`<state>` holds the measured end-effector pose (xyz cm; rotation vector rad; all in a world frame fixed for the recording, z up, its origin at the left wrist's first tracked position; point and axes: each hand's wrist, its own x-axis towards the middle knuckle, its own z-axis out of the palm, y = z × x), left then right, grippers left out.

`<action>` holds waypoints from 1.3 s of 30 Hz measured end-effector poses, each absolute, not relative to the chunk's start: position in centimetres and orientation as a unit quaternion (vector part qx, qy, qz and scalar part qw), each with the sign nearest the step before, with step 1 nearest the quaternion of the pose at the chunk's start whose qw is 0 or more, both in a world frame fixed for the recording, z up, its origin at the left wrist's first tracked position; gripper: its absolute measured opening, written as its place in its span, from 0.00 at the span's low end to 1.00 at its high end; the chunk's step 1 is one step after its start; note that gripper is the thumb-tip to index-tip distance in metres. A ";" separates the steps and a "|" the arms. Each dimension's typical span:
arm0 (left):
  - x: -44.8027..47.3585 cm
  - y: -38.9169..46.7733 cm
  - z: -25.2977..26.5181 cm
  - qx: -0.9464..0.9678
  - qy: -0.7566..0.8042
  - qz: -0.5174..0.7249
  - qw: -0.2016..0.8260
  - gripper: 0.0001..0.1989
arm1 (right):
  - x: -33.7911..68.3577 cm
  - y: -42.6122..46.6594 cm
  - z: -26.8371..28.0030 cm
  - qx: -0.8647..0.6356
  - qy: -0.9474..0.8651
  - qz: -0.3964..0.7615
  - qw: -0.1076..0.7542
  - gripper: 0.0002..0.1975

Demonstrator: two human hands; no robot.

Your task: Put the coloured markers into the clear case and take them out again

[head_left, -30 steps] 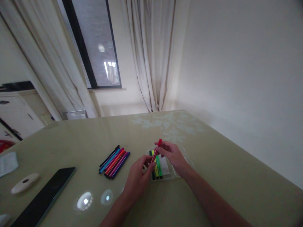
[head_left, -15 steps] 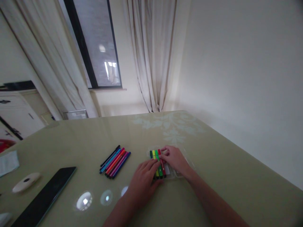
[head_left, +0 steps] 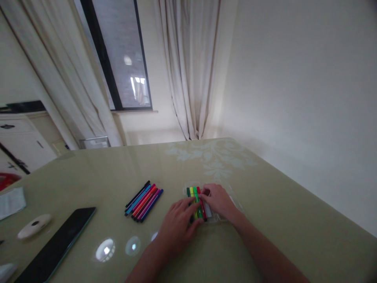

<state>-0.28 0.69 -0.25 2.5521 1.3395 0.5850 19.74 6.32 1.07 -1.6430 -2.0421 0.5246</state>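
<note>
Four pens lie side by side in a clear case (head_left: 212, 218) on the table (head_left: 103, 171), and we see both bare hands at work over them. From left to right we count a dark green pen (head_left: 188, 192), a yellow pen (head_left: 191, 191), a bright green pen (head_left: 194, 191) and a red pen (head_left: 202, 208), all running lengthwise away from us. The left hand (head_left: 177, 220) reaches across the row from the left, palm down, its fingers spread a little and laid over the middle of the pens, its thumb near their lower ends. The right hand (head_left: 217, 199) comes in from the other side, its fingers bent and their tips at the red pen; we cannot tell whether they pinch it or only touch it. To the right of the red pen we make out a pale strip (head_left: 208, 211) inside the case. Well to the left of the case, we find a slanted bundle of pens (head_left: 144, 201), with black, light blue, orange, purple and dark blue among them, lying close together. Nearer us on the left are a dark tablet (head_left: 55, 245) and a white oval object (head_left: 34, 226) with a dark spot. Beyond the table we see curtains (head_left: 191, 59) and a window (head_left: 123, 51).
</note>
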 end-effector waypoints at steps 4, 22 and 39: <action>-3.2 2.0 0.7 0.748 0.634 0.194 0.004 0.14 | 19.9 6.5 1.0 -0.604 -0.732 0.194 0.248 0.07; -0.5 1.7 0.2 0.663 0.504 0.401 0.381 0.20 | 17.7 5.8 1.4 -0.407 -0.637 0.492 0.433 0.16; -0.5 1.1 0.9 0.650 0.530 0.468 0.277 0.09 | 18.1 5.7 2.4 -0.397 -0.497 0.598 0.488 0.26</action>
